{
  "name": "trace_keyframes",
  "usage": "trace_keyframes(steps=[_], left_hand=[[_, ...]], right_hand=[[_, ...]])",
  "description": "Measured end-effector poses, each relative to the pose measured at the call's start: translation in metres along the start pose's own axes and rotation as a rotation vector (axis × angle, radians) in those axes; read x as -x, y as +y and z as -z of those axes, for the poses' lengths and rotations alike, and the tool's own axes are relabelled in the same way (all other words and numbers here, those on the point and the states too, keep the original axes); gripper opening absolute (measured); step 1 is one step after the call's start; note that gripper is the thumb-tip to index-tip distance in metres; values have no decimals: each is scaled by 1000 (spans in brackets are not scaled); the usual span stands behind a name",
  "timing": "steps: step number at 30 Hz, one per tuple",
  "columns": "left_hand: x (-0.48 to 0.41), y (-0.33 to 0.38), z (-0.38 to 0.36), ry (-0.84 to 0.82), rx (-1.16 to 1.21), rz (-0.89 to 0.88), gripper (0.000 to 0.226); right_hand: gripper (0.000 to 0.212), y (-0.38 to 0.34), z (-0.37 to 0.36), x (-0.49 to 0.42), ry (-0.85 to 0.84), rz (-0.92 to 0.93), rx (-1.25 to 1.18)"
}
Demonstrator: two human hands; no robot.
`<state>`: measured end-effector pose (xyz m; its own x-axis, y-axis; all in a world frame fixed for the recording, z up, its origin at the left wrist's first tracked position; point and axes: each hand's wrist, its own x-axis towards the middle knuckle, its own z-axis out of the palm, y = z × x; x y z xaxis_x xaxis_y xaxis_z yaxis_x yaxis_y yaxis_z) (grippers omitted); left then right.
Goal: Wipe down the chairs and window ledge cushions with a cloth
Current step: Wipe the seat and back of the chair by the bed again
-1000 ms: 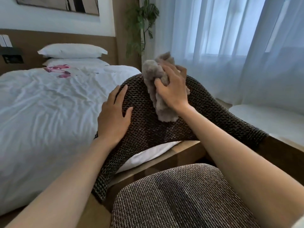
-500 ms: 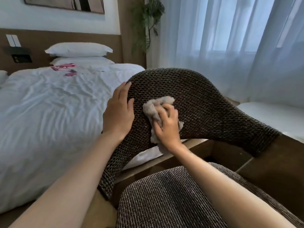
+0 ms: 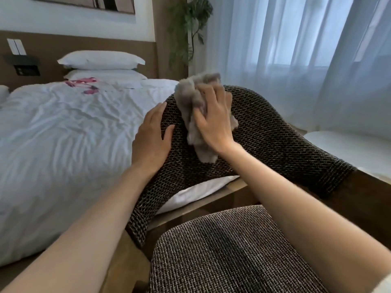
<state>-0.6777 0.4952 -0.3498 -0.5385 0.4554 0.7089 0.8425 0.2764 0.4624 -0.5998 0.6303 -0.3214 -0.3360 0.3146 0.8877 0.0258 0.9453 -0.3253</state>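
I'm gripping the bunched cloth (image 3: 190, 96) in my right hand (image 3: 213, 121), pressing it atop the chair back (image 3: 275, 144) at twelve o'clock. My left hand (image 3: 151, 140) is lying flat, open, at ten o'clock. By overshooting the rim, I'm risking dropping the cloth behind.

Cloth (image 3: 197, 106) grey-beige; chair back (image 3: 275, 144) dark brown weave – bedding (image 3: 63, 134) white, pink petals (image 3: 81, 83).
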Motion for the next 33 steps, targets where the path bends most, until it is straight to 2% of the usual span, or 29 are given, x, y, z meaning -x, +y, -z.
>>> trace_keyframes(steps=[3, 7, 9, 14, 18, 20, 23, 26, 27, 30, 31, 33], left_hand=[[-1, -1, 1, 37, 56, 47, 45], [-3, -2, 4, 86, 181, 102, 40], [-4, -1, 4, 95, 226, 145, 37], [-5, -1, 8, 135, 363, 242, 33], [-5, 0, 10, 121, 379, 265, 34], [-5, 0, 11, 112, 393, 275, 34], [-5, 0, 12, 108, 400, 275, 33], [-5, -2, 12, 107, 408, 264, 33], [-5, -2, 12, 108, 415, 267, 33], [-6, -4, 11, 120, 430, 259, 31], [-7, -5, 10, 120, 436, 256, 30], [-8, -7, 10, 125, 454, 266, 29]], right_hand=[[35, 0, -22, -16, -80, -74, 31], [32, -2, -39, 18, 33, -77, 11], [32, 2, -42, 45, 16, -95, -30], [40, 25, -33, 155, -281, -135, -10], [39, 31, -17, 168, -455, -208, -74], [33, 22, -4, 150, -416, -187, -126], [31, 0, 10, 96, -191, -123, -183], [35, -22, 5, 26, 18, -134, -180], [36, -27, -2, 7, 18, -128, -154], [38, -30, -31, -10, -145, -140, -105], [39, -29, -40, -4, -152, -161, -117], [37, -26, -50, 11, -64, -202, -143]])
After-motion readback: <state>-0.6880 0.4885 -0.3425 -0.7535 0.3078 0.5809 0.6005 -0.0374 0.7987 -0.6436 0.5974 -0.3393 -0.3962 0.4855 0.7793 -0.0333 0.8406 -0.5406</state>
